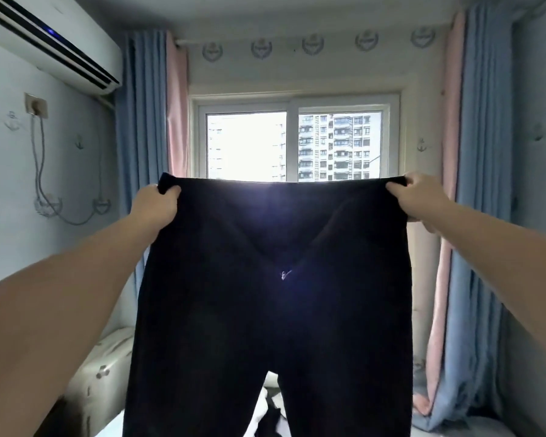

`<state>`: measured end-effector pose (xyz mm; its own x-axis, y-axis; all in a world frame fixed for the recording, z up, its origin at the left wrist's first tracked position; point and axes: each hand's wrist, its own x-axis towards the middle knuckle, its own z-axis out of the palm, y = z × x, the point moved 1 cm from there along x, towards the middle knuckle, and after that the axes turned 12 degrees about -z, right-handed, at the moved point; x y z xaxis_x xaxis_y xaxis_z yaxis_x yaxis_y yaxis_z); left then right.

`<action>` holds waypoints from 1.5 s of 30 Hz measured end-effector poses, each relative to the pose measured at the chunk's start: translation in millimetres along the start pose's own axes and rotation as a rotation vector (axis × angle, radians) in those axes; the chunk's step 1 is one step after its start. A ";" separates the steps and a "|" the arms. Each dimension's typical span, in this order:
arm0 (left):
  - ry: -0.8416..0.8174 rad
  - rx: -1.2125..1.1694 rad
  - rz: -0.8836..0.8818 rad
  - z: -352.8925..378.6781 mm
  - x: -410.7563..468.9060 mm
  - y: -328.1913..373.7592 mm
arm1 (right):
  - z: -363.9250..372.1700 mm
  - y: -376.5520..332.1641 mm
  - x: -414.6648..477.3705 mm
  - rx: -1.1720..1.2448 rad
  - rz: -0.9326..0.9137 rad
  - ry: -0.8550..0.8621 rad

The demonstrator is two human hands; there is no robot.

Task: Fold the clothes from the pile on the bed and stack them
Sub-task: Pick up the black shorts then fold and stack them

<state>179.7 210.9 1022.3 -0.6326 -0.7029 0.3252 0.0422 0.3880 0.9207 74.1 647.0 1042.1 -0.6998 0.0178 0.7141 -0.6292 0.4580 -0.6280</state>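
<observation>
**Dark Pants Held Up High, Not Folded Yet**

Holding dark pants (pixel 271 294) up in the air, right in front of the window (pixel 293 146). Pinching one end of the waistband with the left hand (pixel 156 205), fingers curled round the cloth. Pinching the other end with the right hand (pixel 418 197), the same way. Pulled wide and flat between the two hands, with both legs hanging straight down and out of view at the bottom. Well above the bed (pixel 109 430), with only a small pale bit of it showing.

Down low, between the two legs, a peek at the pile (pixel 273 411): some white and dark cloth, too hidden to tell apart. No stack to be seen anywhere.

Looks like the very start of folding this one: spread out, ready to go leg onto leg.

Ways to go wrong from here:

- Could slip out of one hand, with only a small bit of cloth pinched at each end. Would then swing down and land in a heap.
- Could fold crooked, with one hand higher than the other while bringing the ends together.
- Could drag the long legs through the pile on the way down and tangle with it.
- Hard to spot the seams, with such dark cloth and so much light from behind.
</observation>
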 end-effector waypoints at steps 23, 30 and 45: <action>-0.660 -0.525 -0.143 76.0 -117.5 54.9 | 73.3 -108.2 -51.6 0.416 0.027 -0.447; -0.774 -0.369 0.023 82.4 -123.1 35.4 | 81.6 -113.6 -65.4 0.378 -0.081 -0.408; -0.678 -0.517 -0.010 21.3 -34.4 0.8 | 144.3 -61.2 -54.4 0.206 0.051 -0.032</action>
<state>185.0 248.1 1007.3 -0.9541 -0.1319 0.2688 0.2776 -0.0534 0.9592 101.9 489.7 997.0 -0.7406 0.0066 0.6719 -0.6465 0.2658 -0.7151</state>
